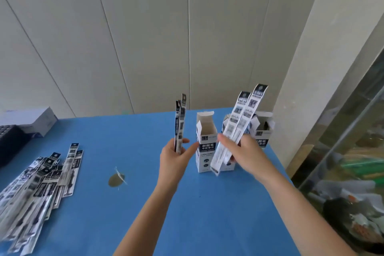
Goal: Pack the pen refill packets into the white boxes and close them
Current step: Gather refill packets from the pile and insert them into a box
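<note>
head view, forward-down over table (pixel 145 203)

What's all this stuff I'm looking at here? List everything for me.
pile of pen refill packets: many, black and white, left side of the table
upright bundle of packets: several, black and white, in the left hand
tilted pair of packets: two, white and black, in the right hand
white boxes: three, white with dark labels, standing open at the table's far right
table: one, blue
worn patch: one, grey-brown, on the table left of centre
stacked cartons: count unclear, white, far left
dark object: one, black, far left, unidentifiable
glass cabinet: one, right of the table
left hand: one, gripping the bundle
right hand: one, gripping the pair
</note>
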Motion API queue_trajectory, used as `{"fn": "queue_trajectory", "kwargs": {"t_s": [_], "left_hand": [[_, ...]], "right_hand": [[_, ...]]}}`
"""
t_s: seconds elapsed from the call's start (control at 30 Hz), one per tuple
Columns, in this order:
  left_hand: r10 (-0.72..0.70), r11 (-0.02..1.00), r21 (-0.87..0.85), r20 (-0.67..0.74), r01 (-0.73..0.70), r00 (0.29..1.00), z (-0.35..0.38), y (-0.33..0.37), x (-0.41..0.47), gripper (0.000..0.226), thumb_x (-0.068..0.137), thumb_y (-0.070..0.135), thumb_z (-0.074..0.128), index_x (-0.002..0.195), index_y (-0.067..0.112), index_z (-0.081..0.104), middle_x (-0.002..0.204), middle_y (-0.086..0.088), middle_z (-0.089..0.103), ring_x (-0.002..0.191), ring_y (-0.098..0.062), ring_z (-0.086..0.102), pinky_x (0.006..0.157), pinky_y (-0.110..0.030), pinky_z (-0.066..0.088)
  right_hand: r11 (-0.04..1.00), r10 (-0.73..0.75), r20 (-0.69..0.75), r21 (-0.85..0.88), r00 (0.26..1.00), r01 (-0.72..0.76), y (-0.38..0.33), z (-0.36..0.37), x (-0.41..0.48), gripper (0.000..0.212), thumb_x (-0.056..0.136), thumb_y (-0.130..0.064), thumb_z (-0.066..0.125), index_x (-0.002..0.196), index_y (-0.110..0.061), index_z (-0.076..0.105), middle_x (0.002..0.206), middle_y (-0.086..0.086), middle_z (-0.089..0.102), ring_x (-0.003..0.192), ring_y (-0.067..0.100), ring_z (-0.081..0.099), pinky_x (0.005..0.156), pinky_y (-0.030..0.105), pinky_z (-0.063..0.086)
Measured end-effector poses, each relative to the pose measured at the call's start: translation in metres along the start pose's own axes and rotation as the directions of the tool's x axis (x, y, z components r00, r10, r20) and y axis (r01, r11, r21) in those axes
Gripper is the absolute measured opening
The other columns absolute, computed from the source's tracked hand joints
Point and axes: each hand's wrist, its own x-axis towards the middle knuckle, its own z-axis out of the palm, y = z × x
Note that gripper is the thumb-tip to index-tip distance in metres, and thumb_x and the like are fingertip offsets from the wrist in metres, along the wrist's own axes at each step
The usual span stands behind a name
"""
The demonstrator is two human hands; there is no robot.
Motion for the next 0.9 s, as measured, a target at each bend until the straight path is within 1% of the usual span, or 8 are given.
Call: {"fn": "queue_trajectory", "kwargs": {"t_s": [0.13,0.27,0.37,0.47,0.57,0.67,0.8,0.9], "left_hand": [[0.026,0.991,0.134,-0.026,-0.022,0.999,0.021,0.01,0.025,0.04,0.072,0.037,0.076,0.091,0.012,0.05,0.062,0.0,0.039,0.059,-0.015,0.038,0.057,-0.028,0.035],[-0.012,0.987,0.161,-0.051,0.02,0.999,0.032,0.006,0.04,0.043,0.072,0.046,0.074,0.085,0.009,0.056,0.059,0.002,0.038,0.054,-0.013,0.036,0.054,-0.026,0.031],[-0.001,0.989,0.145,-0.077,0.013,0.997,0.035,0.002,0.045,0.037,0.076,0.04,0.071,0.057,0.015,0.05,0.046,0.007,0.032,0.043,-0.01,0.026,0.047,-0.025,0.024],[0.011,0.991,0.137,-0.104,0.003,0.995,0.036,0.0,0.049,0.053,0.079,0.024,0.065,0.044,0.023,0.025,0.037,0.01,0.023,0.041,-0.011,0.018,0.046,-0.026,0.017],[0.01,0.992,0.123,-0.129,0.006,0.992,0.033,0.001,0.052,0.049,0.08,0.018,0.06,0.045,0.019,0.026,0.045,0.004,0.026,0.048,-0.016,0.02,0.05,-0.03,0.02],[0.041,0.994,0.109,-0.138,-0.026,0.99,0.031,0.001,0.053,0.04,0.08,0.013,0.06,0.051,0.01,0.033,0.053,-0.007,0.027,0.052,-0.018,0.02,0.052,-0.033,0.02],[0.097,0.99,0.112,-0.092,-0.087,0.991,0.027,-0.001,0.048,0.035,0.082,0.012,0.058,0.055,-0.001,0.041,0.057,-0.011,0.034,0.048,-0.016,0.018,0.047,-0.029,0.017],[0.111,0.989,0.101,-0.048,-0.106,0.993,0.02,-0.005,0.044,0.041,0.086,0.017,0.058,0.06,-0.01,0.043,0.059,-0.01,0.036,0.051,-0.018,0.02,0.048,-0.029,0.017]], "right_hand": [[0.989,-0.132,-0.028,-0.071,0.991,0.13,-0.019,-0.013,0.029,0.029,0.094,-0.03,0.049,0.09,-0.009,0.068,0.078,0.008,0.072,0.056,0.006,0.063,0.059,0.02,0.053],[0.938,-0.307,-0.062,-0.186,0.95,0.292,-0.029,-0.02,0.053,0.021,0.092,-0.027,0.054,0.094,-0.011,0.068,0.081,0.008,0.073,0.068,0.019,0.069,0.066,0.036,0.059],[0.895,-0.372,-0.028,-0.274,0.928,0.351,-0.033,-0.015,0.066,0.017,0.09,-0.024,0.057,0.094,-0.011,0.068,0.082,0.014,0.072,0.07,0.025,0.066,0.066,0.036,0.056],[0.867,-0.384,0.012,-0.338,0.923,0.365,-0.033,-0.009,0.073,0.022,0.087,-0.024,0.062,0.097,-0.006,0.069,0.087,0.011,0.072,0.067,0.017,0.063,0.063,0.027,0.05],[0.865,-0.389,0.035,-0.331,0.921,0.378,-0.031,-0.008,0.077,0.024,0.084,-0.024,0.067,0.098,-0.004,0.07,0.091,0.006,0.072,0.07,0.014,0.064,0.066,0.018,0.049],[0.847,-0.348,0.116,-0.386,0.93,0.365,-0.03,-0.008,0.079,0.028,0.08,-0.028,0.071,0.079,0.0,0.066,0.069,0.011,0.068,0.055,0.018,0.06,0.059,0.028,0.048],[0.828,-0.288,0.215,-0.433,0.933,0.355,-0.033,-0.01,0.08,0.037,0.078,-0.024,0.073,0.054,-0.019,0.045,0.049,-0.01,0.052,0.044,0.006,0.047,0.049,0.015,0.035],[0.85,-0.272,0.233,-0.396,0.934,0.346,-0.037,-0.011,0.082,0.028,0.078,-0.022,0.073,0.062,-0.007,0.055,0.059,0.009,0.059,0.048,0.018,0.049,0.048,0.013,0.035]]}}
